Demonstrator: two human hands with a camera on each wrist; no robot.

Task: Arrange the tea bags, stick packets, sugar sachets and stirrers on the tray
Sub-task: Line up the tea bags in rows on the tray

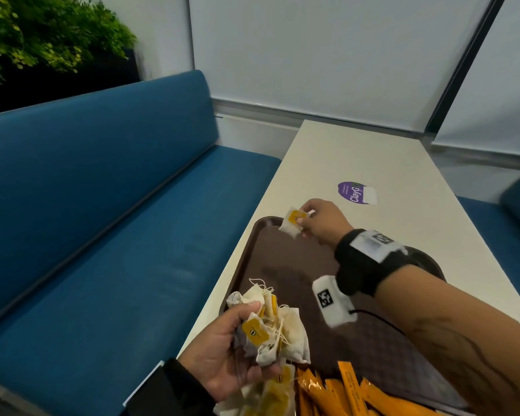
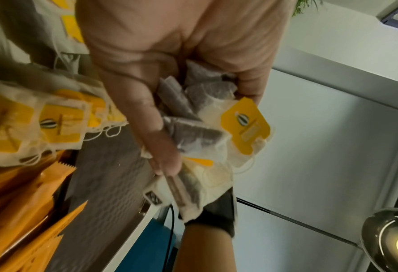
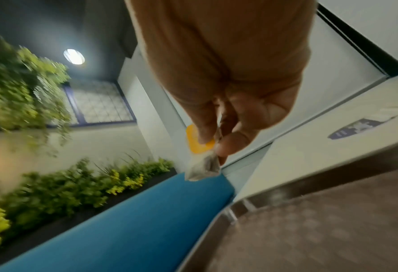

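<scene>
One tea bag pinched in right hand, hanging over far left corner of brown tray. Left hand curled round bunch of tea bags, strings tangled, above tray's near left edge. More tea bags and orange stick packets heaped at tray's near end. Tray sits on white counter. Step in hand: laying tea bags out singly. Next, likely: set bag flat in corner, then pull another free of bunch without snagging strings. Sugar sachets, stirrers not visible.
</scene>
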